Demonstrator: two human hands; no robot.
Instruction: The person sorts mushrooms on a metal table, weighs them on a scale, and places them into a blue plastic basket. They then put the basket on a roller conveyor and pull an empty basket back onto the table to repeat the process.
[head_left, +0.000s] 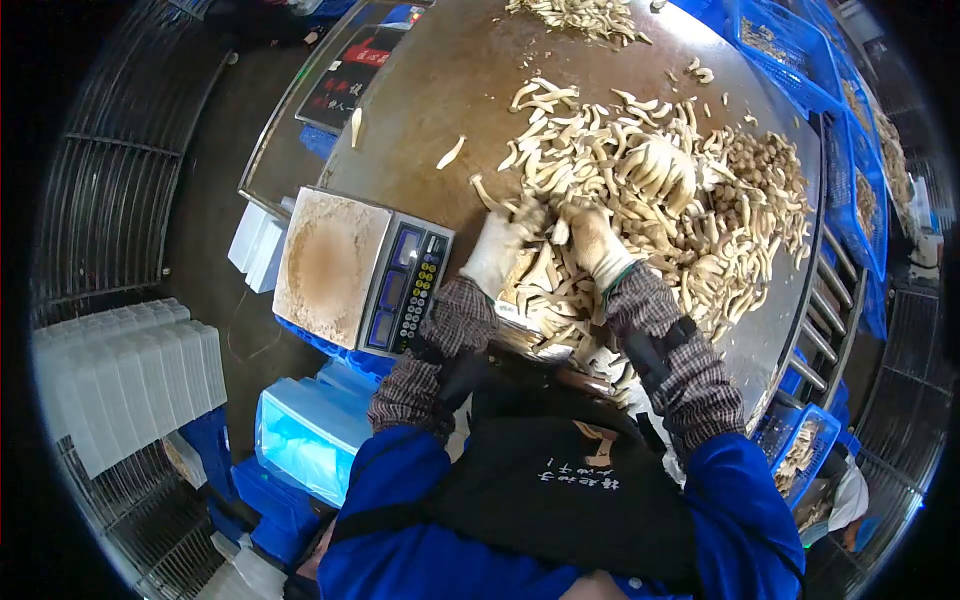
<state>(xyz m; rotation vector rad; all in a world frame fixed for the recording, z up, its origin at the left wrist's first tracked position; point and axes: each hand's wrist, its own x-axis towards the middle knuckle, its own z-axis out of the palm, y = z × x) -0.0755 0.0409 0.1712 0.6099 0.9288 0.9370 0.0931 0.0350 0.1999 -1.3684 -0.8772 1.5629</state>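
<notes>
- Nearest the camera is your black apron [570, 500], with pale printing on its front, between your blue sleeves.
- The bench [410, 130] spreads out in front of you, its brown surface scattered with small scraps.
- The mushroom pile [650, 180] lies on the bench around your hands and off to your right. Pale, long-stemmed pieces make up most of it; smaller brownish ones gather towards its right side.
- White stacked boxes [130, 375] stand well apart from the bench, down to your left.
- The scale [330, 265] sits beside your left forearm, its worn plate dusty and its keypad side facing the pile.
- Your right hand [595, 240], in a pale glove, is down among the mushrooms with its fingers bent. You can't tell from this view whether its grip is closed on any.
- Your left hand [500, 240], also gloved, is just beside it at the pile's edge. Its fingers are blurred, so its grip can't be told either.
- A loose mushroom [452, 152] lies on the bench beyond your left hand, apart from the pile.
</notes>
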